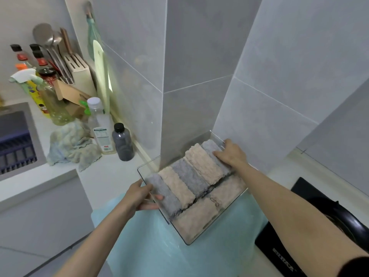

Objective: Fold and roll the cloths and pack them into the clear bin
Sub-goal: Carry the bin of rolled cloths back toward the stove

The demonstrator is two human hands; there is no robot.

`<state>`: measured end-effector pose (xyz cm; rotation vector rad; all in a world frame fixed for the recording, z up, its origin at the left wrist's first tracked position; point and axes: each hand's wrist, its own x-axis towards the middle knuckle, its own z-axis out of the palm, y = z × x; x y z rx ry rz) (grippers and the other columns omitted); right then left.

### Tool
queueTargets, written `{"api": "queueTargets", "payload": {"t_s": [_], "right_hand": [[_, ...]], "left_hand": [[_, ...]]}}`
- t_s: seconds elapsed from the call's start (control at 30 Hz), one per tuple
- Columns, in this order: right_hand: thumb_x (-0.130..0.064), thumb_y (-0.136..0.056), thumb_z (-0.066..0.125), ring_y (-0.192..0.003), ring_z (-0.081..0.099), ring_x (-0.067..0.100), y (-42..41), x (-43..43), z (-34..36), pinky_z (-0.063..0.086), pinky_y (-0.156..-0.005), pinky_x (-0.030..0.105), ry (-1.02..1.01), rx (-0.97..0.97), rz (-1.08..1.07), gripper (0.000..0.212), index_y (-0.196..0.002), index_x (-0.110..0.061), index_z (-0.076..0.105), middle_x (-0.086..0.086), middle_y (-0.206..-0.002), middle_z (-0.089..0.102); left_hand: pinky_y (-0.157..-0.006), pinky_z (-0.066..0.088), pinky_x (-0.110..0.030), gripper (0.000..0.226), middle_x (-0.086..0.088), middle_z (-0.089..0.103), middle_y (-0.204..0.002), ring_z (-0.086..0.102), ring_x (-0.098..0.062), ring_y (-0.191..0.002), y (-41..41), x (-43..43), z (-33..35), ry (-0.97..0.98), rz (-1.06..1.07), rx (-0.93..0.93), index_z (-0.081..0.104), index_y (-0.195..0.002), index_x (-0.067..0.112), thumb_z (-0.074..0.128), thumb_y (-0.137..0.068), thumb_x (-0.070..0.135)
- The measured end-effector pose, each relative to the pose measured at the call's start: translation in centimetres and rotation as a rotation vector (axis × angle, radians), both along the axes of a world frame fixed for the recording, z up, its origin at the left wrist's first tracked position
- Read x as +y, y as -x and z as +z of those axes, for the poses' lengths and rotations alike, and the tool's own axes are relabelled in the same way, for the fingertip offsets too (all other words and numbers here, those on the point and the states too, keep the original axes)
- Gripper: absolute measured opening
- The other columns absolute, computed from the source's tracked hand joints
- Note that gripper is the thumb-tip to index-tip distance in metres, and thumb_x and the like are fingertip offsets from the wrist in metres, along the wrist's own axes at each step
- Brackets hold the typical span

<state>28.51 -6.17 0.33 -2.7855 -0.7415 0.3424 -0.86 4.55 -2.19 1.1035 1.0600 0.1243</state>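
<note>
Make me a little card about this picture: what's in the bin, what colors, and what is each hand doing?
bin: clear bin, over a light blue mat
inside: rolled cloths, side by side in rows
colors: grey and beige
left hand: grips the bin's near-left wall, thumb inside
right hand: lies on the far cloths by the rim; grip unclear
left out: crumpled cloth on the counter by the bottles
</note>
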Motion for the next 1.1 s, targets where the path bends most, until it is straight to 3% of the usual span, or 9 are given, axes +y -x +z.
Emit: {"api": "queueTargets", "payload": {"t_s": [0.13,0.27,0.4,0.5,0.57,0.63,0.73,0.87,1.1], "right_hand": [[-0.043,-0.081,0.062,-0.11,0.056,0.031,-0.4,0.3,-0.6,0.046,-0.087,0.036,-0.043,-0.025,0.003,0.054,-0.124,-0.014,0.047,0.01,-0.12,0.058],[-0.029,-0.086,0.057,-0.119,0.048,0.031,-0.4,0.6,-0.4,0.043,-0.093,0.037,-0.088,-0.085,0.057,0.051,-0.133,-0.01,0.046,0.014,-0.129,0.05],[-0.018,-0.094,0.046,-0.13,0.039,0.03,1.8,0.4,-1.3,0.033,-0.107,0.035,-0.223,-0.284,0.325,0.047,-0.139,-0.006,0.043,0.014,-0.141,0.044],[-0.025,-0.102,0.031,-0.146,0.011,0.025,3.9,-0.1,-3.3,0.01,-0.119,0.034,-0.038,-0.246,0.564,0.053,-0.151,-0.007,0.018,0.009,-0.158,0.015],[-0.032,-0.104,0.021,-0.147,-0.009,0.023,4.4,-0.6,-4.6,-0.001,-0.119,0.038,0.116,-0.202,0.578,0.057,-0.152,-0.011,0.0,0.003,-0.159,-0.008],[-0.035,-0.104,0.016,-0.145,-0.017,0.022,4.4,-1.0,-5.3,-0.005,-0.119,0.042,0.176,-0.169,0.526,0.058,-0.151,-0.015,-0.009,0.001,-0.158,-0.018],[-0.037,-0.103,0.014,-0.145,-0.019,0.021,3.7,-0.9,-5.7,-0.006,-0.118,0.043,0.206,-0.095,0.463,0.058,-0.15,-0.018,-0.015,0.0,-0.157,-0.021],[-0.036,-0.104,0.013,-0.145,-0.016,0.02,2.8,-0.1,-6.3,-0.005,-0.118,0.042,0.196,0.059,0.44,0.057,-0.151,-0.018,-0.012,0.001,-0.158,-0.019],[-0.031,-0.103,0.024,-0.147,-0.006,0.02,2.0,0.3,-4.2,0.004,-0.119,0.043,0.221,0.095,0.48,0.058,-0.153,-0.018,-0.002,0.001,-0.16,-0.009]], "left_hand": [[-0.054,0.059,-0.037,0.048,-0.022,0.071,-0.084,0.07,-0.037,-0.075,-0.5,0.2,-0.3,0.001,0.002,0.013,0.028,-0.14,0.001,0.042,-0.095,0.004],[-0.05,0.058,-0.039,0.034,-0.026,0.07,-0.084,0.07,-0.034,-0.063,-0.9,0.5,0.0,0.062,0.018,-0.001,0.039,-0.129,-0.002,0.043,-0.094,0.001],[-0.048,0.057,-0.042,0.032,-0.025,0.07,-0.078,0.07,-0.031,-0.06,-1.9,0.4,0.2,0.11,0.043,-0.015,0.042,-0.127,0.0,0.045,-0.095,0.001],[-0.047,0.057,-0.044,0.036,-0.025,0.069,-0.079,0.07,-0.029,-0.06,-2.5,0.3,0.1,0.124,0.061,-0.038,0.039,-0.13,0.001,0.047,-0.096,0.003],[-0.046,0.056,-0.044,0.037,-0.026,0.068,-0.082,0.07,-0.029,-0.059,-2.8,0.2,0.2,0.124,0.062,-0.043,0.036,-0.132,0.002,0.046,-0.096,0.004],[-0.048,0.056,-0.047,0.034,-0.027,0.067,-0.085,0.07,-0.029,-0.059,-3.0,0.2,0.3,0.122,0.06,-0.044,0.038,-0.129,0.001,0.046,-0.097,0.004],[-0.06,0.055,-0.053,0.035,-0.024,0.07,-0.082,0.07,-0.033,-0.067,-2.8,0.2,0.1,0.127,0.063,-0.058,0.038,-0.129,0.004,0.049,-0.097,0.009],[-0.066,0.057,-0.05,0.044,-0.026,0.069,-0.097,0.067,-0.043,-0.087,-2.5,0.1,-0.1,0.13,0.043,-0.08,0.033,-0.135,0.007,0.052,-0.096,0.017],[-0.058,0.059,-0.033,0.042,-0.015,0.062,-0.11,0.066,-0.027,-0.075,-2.2,-1.2,0.7,-0.024,-0.003,0.007,0.038,-0.138,0.008,0.045,-0.098,0.02]]}}
